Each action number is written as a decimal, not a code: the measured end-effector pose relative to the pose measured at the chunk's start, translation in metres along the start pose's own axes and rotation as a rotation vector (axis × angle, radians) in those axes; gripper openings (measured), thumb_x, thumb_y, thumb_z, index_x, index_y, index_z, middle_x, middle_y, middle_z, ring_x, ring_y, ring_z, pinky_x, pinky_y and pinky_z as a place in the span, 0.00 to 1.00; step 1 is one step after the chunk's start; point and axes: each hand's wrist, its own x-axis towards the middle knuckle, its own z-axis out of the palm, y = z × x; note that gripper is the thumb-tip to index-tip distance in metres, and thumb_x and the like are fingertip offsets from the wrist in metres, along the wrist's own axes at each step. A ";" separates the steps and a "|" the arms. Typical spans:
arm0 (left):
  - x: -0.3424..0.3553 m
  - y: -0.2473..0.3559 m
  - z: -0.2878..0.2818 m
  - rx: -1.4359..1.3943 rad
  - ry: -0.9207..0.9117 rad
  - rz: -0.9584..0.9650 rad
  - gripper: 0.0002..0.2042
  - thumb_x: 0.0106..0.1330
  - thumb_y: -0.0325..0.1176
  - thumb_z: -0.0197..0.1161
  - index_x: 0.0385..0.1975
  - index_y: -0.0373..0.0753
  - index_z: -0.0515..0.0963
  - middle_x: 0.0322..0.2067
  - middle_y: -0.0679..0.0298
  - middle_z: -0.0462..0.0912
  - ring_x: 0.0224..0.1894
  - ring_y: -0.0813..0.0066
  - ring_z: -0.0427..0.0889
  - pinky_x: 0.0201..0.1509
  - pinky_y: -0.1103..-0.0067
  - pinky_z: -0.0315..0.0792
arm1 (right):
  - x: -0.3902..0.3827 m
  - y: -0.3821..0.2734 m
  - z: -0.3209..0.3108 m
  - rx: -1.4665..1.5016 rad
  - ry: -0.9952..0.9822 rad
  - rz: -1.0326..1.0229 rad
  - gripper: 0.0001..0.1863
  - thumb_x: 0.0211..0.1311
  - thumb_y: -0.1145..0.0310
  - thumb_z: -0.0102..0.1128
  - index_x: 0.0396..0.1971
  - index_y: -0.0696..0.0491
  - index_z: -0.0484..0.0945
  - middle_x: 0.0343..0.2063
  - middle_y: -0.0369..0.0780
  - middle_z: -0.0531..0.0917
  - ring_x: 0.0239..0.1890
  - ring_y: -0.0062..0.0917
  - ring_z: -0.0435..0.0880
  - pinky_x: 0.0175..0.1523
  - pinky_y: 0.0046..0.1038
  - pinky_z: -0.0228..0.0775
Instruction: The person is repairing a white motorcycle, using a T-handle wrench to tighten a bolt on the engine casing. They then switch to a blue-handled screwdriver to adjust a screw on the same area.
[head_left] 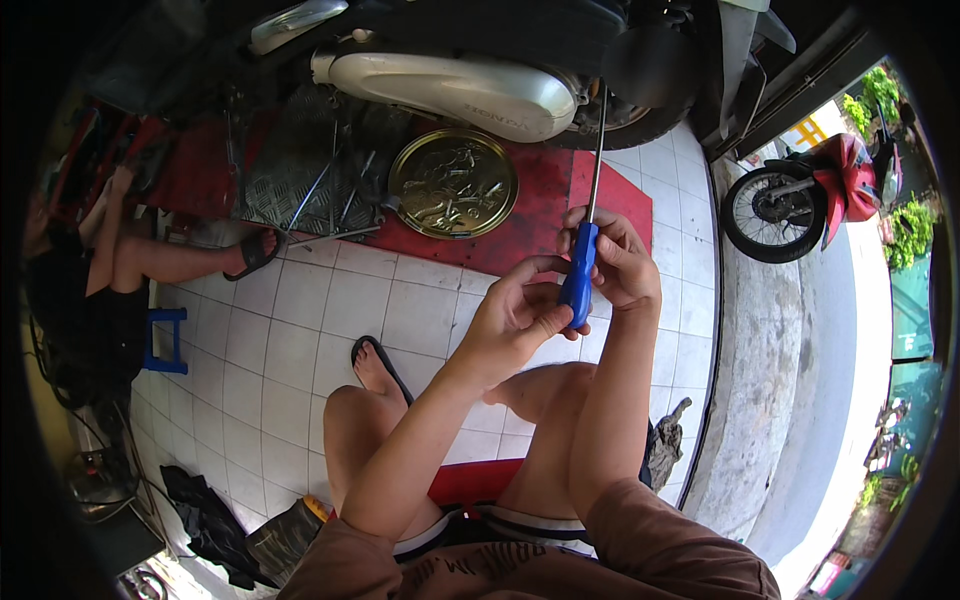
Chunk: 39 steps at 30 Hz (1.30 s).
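Between my two hands is a screwdriver (pixel 579 275) with a blue handle and a long thin metal shaft pointing away from me. My left hand (pixel 521 316) wraps round the lower end of the handle, thumb along its side. Around the upper handle, near where the shaft begins, the fingers of my right hand (pixel 622 262) are closed. Beyond, the shaft rises in front of a motorbike's wheel and its silver engine cover (pixel 450 92); whether its tip touches anything I cannot tell.
A round gold tray (pixel 404 205) and several metal tools lie on the red platform (pixel 545 172) under the motorbike. At the left another person (pixel 100 250) sits near a blue stool (pixel 166 340). A red motorbike (pixel 845 190) stands outside at the right. Dark cloth (pixel 205 515) lies lower left.
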 end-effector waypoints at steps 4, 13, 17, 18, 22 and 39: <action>0.004 0.000 -0.003 -0.116 -0.016 -0.126 0.20 0.65 0.31 0.62 0.54 0.33 0.66 0.39 0.57 0.80 0.38 0.71 0.81 0.42 0.77 0.74 | 0.000 0.003 -0.010 -0.074 0.031 0.014 0.20 0.54 0.59 0.70 0.37 0.60 0.77 0.26 0.40 0.82 0.16 0.11 0.69 0.21 0.13 0.59; 0.007 -0.017 -0.018 0.009 -0.010 -0.086 0.21 0.64 0.30 0.63 0.55 0.29 0.68 0.32 0.62 0.79 0.32 0.78 0.77 0.37 0.81 0.72 | 0.009 0.002 0.004 -0.158 0.106 -0.010 0.24 0.51 0.55 0.70 0.34 0.62 0.77 0.28 0.40 0.79 0.28 0.18 0.76 0.33 0.17 0.65; 0.000 -0.016 -0.021 -0.233 -0.059 -0.135 0.20 0.68 0.30 0.57 0.56 0.29 0.66 0.38 0.57 0.79 0.36 0.74 0.79 0.39 0.78 0.73 | 0.005 0.003 -0.009 -0.138 0.017 0.052 0.26 0.48 0.57 0.73 0.38 0.62 0.76 0.29 0.44 0.81 0.19 0.13 0.72 0.23 0.12 0.60; 0.001 -0.015 -0.024 -0.229 -0.096 -0.116 0.19 0.70 0.32 0.55 0.56 0.28 0.66 0.40 0.55 0.79 0.38 0.72 0.79 0.40 0.77 0.73 | 0.005 0.004 -0.010 -0.134 0.015 0.059 0.27 0.47 0.57 0.74 0.39 0.62 0.76 0.28 0.45 0.81 0.18 0.12 0.71 0.22 0.12 0.59; 0.000 -0.011 -0.028 -0.070 -0.062 -0.083 0.19 0.67 0.31 0.60 0.53 0.27 0.69 0.36 0.59 0.79 0.36 0.75 0.79 0.41 0.78 0.74 | 0.012 0.011 -0.006 -0.145 0.051 0.036 0.24 0.45 0.55 0.75 0.32 0.57 0.75 0.25 0.41 0.80 0.17 0.12 0.68 0.20 0.13 0.56; 0.009 -0.019 -0.032 -0.022 -0.079 -0.067 0.20 0.68 0.31 0.59 0.56 0.27 0.68 0.37 0.61 0.81 0.35 0.80 0.78 0.37 0.82 0.73 | 0.011 0.005 -0.019 -0.177 0.005 -0.004 0.24 0.49 0.53 0.73 0.28 0.61 0.76 0.18 0.37 0.75 0.11 0.09 0.63 0.14 0.13 0.52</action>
